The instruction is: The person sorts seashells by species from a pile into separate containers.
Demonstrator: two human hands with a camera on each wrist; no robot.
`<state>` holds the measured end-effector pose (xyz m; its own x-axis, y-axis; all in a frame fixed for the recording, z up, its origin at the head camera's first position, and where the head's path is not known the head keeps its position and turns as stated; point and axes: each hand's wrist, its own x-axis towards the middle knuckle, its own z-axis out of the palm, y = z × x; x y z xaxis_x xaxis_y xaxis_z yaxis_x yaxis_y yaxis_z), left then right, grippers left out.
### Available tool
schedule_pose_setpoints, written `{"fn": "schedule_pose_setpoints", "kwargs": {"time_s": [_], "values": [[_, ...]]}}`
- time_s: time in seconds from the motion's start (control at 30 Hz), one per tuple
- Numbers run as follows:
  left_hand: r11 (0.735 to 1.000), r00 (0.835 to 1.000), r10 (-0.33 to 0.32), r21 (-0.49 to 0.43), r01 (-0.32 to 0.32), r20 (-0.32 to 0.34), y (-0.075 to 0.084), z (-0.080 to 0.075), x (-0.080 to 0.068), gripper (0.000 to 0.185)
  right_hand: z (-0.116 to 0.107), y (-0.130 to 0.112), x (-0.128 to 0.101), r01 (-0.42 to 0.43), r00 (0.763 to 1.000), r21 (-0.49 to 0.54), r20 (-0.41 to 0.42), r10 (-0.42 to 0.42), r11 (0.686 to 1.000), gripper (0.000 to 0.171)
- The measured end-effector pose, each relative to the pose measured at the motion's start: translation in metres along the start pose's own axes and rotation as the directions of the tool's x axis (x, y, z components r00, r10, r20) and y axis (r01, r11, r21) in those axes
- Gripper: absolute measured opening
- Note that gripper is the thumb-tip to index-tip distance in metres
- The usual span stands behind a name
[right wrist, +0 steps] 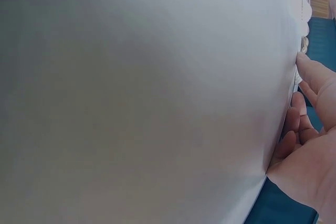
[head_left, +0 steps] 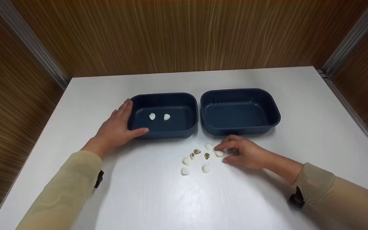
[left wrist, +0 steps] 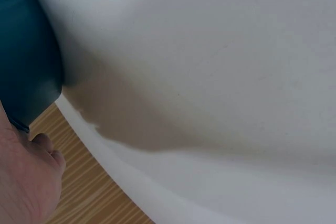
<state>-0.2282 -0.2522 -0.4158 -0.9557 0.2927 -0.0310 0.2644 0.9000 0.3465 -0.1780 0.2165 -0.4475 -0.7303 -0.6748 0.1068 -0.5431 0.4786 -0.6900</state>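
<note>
Landmark: left tray (head_left: 184, 99), dark blue plastic, rounded corners, smooth walls; two white shells (head_left: 152, 116) lie on its floor.
Left hand (head_left: 117, 127): grip flat against the left tray's outer left wall, thumb along its near edge, fingers fairly straight, steadying rather than clasping.
Right hand (head_left: 246, 153): in front of and right of the left tray, grip pinching at a white shell (head_left: 218, 153) on the bench (head_left: 299, 105); whether it is lifted I cannot tell.
Loose shells (head_left: 196, 158): small, rounded, hard; white and brown-streaked, clustered just in front of the left tray.
Right tray (head_left: 268, 102): touching the left tray's right side, holds nothing.
Risk: a smooth shell likely slips from the fingertips, or knuckles scatter neighbours on the glossy bench.
</note>
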Motion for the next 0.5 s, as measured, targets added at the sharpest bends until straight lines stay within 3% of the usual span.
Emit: {"fn": "schedule_pose_setpoints", "kwargs": {"time_s": [0.5], "values": [[1.000,1.000,0.004,-0.012,-0.004,-0.008,-0.0004,-0.0001,-0.0006,0.123,0.0001,-0.0008,0.0004,-0.006,1.000,0.015,-0.004,0.006,1.000,0.032]]}}
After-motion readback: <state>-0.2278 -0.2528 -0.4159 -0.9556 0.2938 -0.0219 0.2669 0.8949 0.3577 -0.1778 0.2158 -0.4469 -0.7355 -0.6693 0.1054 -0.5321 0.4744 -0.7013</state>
